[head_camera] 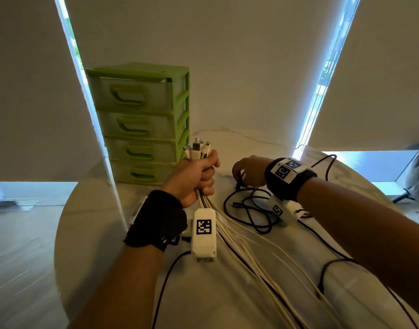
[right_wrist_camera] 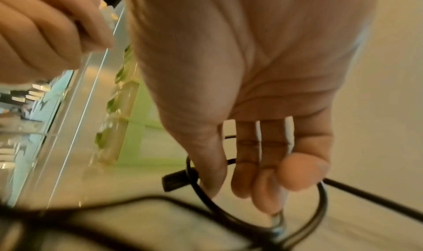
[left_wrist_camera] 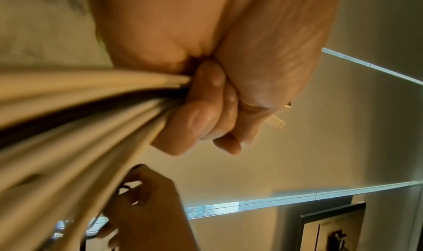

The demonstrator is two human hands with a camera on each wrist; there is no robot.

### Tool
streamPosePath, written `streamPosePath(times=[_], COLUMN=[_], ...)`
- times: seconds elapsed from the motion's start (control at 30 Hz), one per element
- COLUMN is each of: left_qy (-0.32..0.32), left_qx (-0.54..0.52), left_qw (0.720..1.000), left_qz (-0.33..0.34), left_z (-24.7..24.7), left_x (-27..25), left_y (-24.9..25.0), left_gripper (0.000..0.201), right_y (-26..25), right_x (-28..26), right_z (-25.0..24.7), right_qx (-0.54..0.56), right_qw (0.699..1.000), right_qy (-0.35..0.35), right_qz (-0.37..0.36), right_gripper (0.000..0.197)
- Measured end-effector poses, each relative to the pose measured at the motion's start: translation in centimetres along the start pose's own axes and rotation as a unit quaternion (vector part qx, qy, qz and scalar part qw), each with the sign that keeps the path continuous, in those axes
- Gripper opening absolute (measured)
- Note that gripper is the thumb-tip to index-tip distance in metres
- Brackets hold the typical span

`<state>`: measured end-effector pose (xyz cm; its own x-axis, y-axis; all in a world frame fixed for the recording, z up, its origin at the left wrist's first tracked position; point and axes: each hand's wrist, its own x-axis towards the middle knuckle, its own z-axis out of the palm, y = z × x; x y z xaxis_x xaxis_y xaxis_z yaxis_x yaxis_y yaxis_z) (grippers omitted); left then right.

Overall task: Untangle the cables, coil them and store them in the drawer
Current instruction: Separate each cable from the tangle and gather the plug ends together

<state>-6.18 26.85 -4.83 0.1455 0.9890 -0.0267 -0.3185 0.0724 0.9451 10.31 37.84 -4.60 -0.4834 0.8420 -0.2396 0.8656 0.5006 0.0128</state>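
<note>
Here we see the left hand [head_camera: 196,175] raised above the tabletop [head_camera: 104,233], its fingers wrapped tightly into a fist around a bundle of white cables [head_camera: 237,233]; one dark strand runs among the white ones. The connector ends [head_camera: 199,148] stick up out of the top of the fist, and the long strands trail down from under it toward the near edge of the tabletop. In the left wrist view the curled fingers [left_wrist_camera: 201,110] squeeze the bundle against the palm.

The right hand [head_camera: 247,173] reaches down toward the middle of the tabletop, over a loose black cable [head_camera: 251,210] that lies in loops there. In the right wrist view its fingers [right_wrist_camera: 263,164] hang almost straight and a loop of the black cable passes around them; the thumb rests against the loop beside a black plug [right_wrist_camera: 174,180]. We cannot tell whether it truly grips the cable.

The green drawer unit [head_camera: 142,124] stands at the far left edge of the tabletop, just behind the left hand, with all four drawers pushed in
</note>
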Motion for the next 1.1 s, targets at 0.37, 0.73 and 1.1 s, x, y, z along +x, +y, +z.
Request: streamPosePath(times=[0.37,0.73,1.1], left_qy=[0.003,0.011,0.018], left_qx=[0.022,0.025,0.027], left_qw=[1.000,0.999,0.999], left_qz=[0.012,0.017,0.020], left_z=[0.0,0.1,0.2], left_x=[0.1,0.0,-0.1], left_y=[-0.1,-0.3,-0.3], left_gripper=[0.030,0.031,0.030], right_y=[2.7,3.1,1.2], right_x=[-6.7,-6.9,-4.8], right_z=[-3.9,-0.1,1.2], right_qx=[0.054,0.025,0.077], right_qw=[0.998,0.993,0.989], right_qy=[-0.026,-0.107,-0.111], right_qz=[0.002,0.036,0.058], right_gripper=[0.010,0.020,0.034])
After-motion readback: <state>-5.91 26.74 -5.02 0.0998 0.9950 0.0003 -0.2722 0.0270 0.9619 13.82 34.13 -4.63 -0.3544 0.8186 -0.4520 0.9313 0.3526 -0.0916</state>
